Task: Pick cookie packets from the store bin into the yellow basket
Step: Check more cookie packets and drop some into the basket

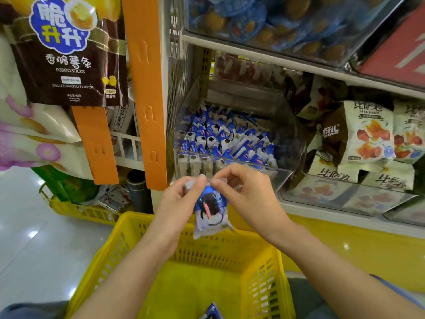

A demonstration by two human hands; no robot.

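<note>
A blue and white cookie packet [211, 212] hangs upright above the yellow basket [259, 261]. My left hand [181, 199] pinches its top edge on the left, and my right hand [250, 194] pinches the same edge on the right. Behind my hands stands a clear store bin [281, 176] filled with several more blue cookie packets [225, 139]. One more packet [212, 313] lies on the basket's floor at the bottom edge of the view.
Pale snack bags [365, 134] fill the bin to the right. An orange hanging strip [145, 88] carries potato stick bags [66, 54] on the left. A second yellow basket [76, 210] sits on the tiled floor. A shelf of blue-wrapped snacks [264, 19] runs overhead.
</note>
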